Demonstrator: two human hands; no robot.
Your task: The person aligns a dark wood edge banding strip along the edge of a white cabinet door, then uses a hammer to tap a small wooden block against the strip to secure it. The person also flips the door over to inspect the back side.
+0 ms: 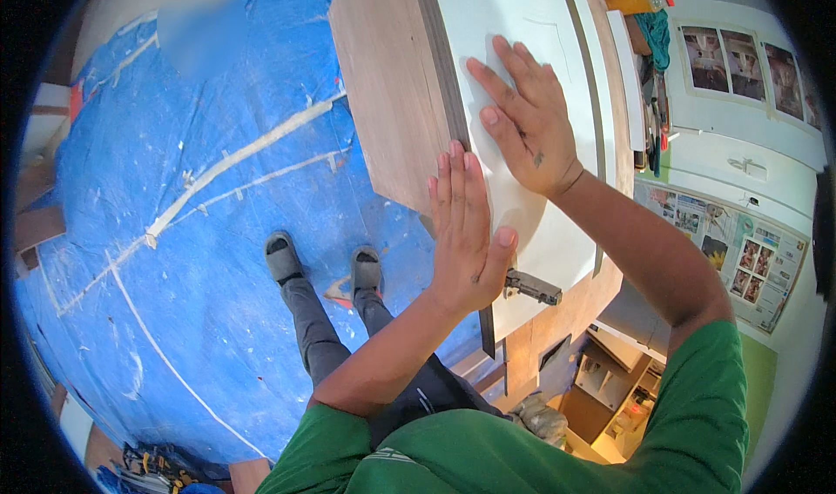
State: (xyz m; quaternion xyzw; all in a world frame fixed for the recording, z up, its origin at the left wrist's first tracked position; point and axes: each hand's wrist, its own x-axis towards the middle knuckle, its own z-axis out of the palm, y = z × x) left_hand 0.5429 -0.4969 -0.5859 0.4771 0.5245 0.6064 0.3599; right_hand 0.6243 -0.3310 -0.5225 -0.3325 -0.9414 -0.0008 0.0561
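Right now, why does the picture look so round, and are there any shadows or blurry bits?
In the head view, the wide fisheye lens leaves black, curved edges; also in the head view, soft grey shadows lie on the white panel beside the right hand, and a smudgy blurred patch shows against the blue sheet at upper left.

White panel [559, 233], wood-grained brown board [387, 85], blue tarp [187, 311]

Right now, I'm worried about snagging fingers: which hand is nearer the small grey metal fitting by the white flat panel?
Left. The left hand is close to the fitting, up and left of it in view; the right hand is farther above.
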